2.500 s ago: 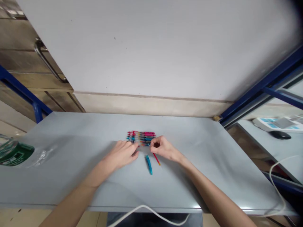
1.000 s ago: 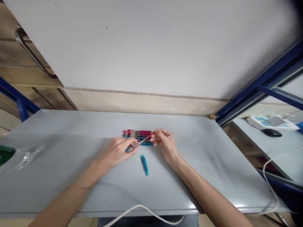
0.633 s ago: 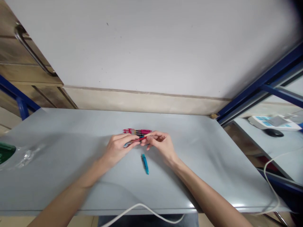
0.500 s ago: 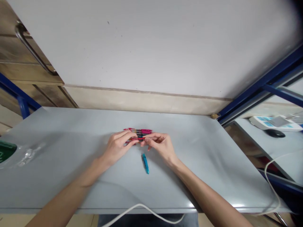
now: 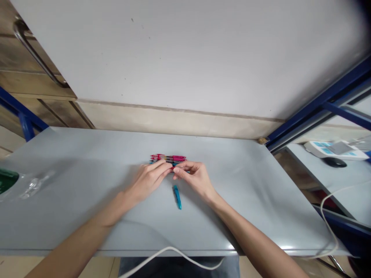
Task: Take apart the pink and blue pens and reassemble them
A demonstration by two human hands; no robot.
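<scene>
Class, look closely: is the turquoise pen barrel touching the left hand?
Apart. The head view plainly shows a strip of grey table between the turquoise pen barrel and the left hand.

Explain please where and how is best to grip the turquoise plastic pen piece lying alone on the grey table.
I would pinch the turquoise pen piece around its middle, coming from above, thumb and finger on opposite long sides. It is slender, lies flat on the table, and its length points roughly towards you.
</scene>
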